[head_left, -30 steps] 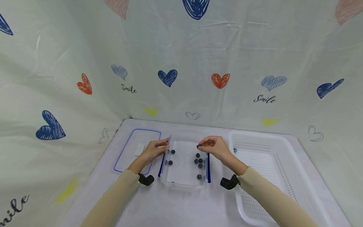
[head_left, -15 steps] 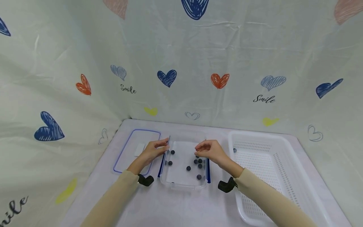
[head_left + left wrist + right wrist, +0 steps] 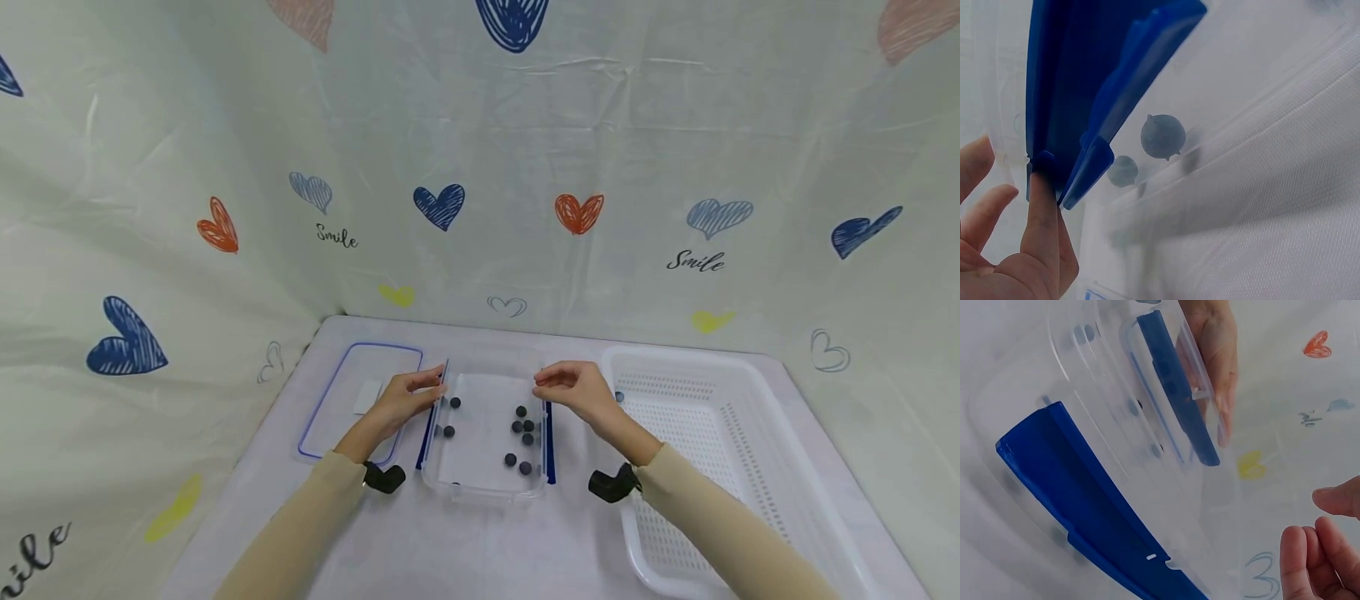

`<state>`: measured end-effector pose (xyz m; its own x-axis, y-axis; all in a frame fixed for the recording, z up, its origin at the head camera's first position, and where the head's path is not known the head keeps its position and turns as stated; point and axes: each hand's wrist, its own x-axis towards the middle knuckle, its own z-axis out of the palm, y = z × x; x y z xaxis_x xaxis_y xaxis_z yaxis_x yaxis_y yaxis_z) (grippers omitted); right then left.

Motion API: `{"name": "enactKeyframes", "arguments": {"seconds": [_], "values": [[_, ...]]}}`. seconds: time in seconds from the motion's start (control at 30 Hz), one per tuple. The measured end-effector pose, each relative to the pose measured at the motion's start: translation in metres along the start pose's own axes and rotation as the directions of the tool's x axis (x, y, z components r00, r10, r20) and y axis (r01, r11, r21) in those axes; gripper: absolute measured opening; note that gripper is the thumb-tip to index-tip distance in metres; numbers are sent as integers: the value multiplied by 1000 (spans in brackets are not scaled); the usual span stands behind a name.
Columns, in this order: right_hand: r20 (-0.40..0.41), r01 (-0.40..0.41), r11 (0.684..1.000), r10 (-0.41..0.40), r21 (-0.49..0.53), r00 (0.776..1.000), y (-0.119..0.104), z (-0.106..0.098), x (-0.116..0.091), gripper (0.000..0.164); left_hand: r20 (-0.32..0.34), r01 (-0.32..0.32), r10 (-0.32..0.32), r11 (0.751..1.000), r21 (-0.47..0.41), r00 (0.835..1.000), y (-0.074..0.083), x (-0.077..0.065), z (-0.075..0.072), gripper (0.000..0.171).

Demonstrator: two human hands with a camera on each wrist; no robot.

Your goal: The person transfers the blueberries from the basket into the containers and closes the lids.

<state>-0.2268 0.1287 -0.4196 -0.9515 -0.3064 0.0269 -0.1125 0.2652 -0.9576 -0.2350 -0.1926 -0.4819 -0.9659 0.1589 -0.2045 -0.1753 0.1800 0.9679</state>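
Observation:
A clear plastic box with blue side latches sits in the middle, uncovered. Several small dark grey balls lie in it, most toward its right side. My left hand grips the box's far left edge; the left wrist view has its fingers at the lower end of a blue latch, with two balls showing through the wall. Over the far right rim is my right hand, fingers loosely bent. Nothing shows between its thumb and fingers in the right wrist view.
To the left lies a clear lid with a blue border and a white label. A large white perforated basket stands at the right, one grey-blue ball at its left wall. A heart-printed sheet hangs behind the table.
The ball in my right hand has dropped into the box and rolled toward the front right balls. My right hand dipped, then rose back to the right rim. The left hand keeps its place.

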Motion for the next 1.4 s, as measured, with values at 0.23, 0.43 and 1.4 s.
{"name": "enactKeyframes", "arguments": {"seconds": [0.23, 0.43, 1.4], "values": [[-50, -4, 1000, 3, -4, 999, 0, -18, -2, 32, -2, -2, 2, 1000, -9, 1000, -2, 1, 0, 54], [-129, -7, 1000, 4, -27, 992, 1, -36, -5, 28, 6, 4, -4, 1000, 8, 1000, -2, 1, 0, 56], [-427, -198, 969, 117, -151, 897, 70, -95, -13, 27, 2, -17, 17, 999, 30, 1000, -2, 1, 0, 53]]}}
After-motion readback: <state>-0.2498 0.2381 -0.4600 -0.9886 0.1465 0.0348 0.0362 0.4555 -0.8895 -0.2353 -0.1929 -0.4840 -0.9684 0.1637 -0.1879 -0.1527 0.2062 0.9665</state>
